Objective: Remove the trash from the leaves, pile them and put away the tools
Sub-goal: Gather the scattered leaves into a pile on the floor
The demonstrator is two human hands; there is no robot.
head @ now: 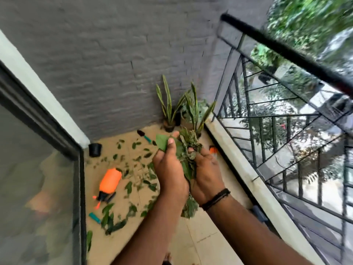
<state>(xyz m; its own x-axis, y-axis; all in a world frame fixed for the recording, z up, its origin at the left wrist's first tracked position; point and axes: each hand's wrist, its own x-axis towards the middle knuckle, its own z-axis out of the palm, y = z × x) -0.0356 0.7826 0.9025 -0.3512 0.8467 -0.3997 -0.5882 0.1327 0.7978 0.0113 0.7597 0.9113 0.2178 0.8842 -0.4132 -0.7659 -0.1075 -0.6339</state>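
On beige balcony floor tiles (193,243), left of a black metal railing (286,119): scattered green leaves (133,175); orange plastic spray bottle (110,180) lying left; black-bladed trowel with teal handle (144,136) far. Left hand (169,169) and right hand (205,175), both curled, hold a bunch of green leaves (186,159) between them.

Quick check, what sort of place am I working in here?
Most likely a small upper-floor balcony: a black metal railing overlooking trees and a street below, a grey brick wall, and potted plants in the corner of the tiled floor.
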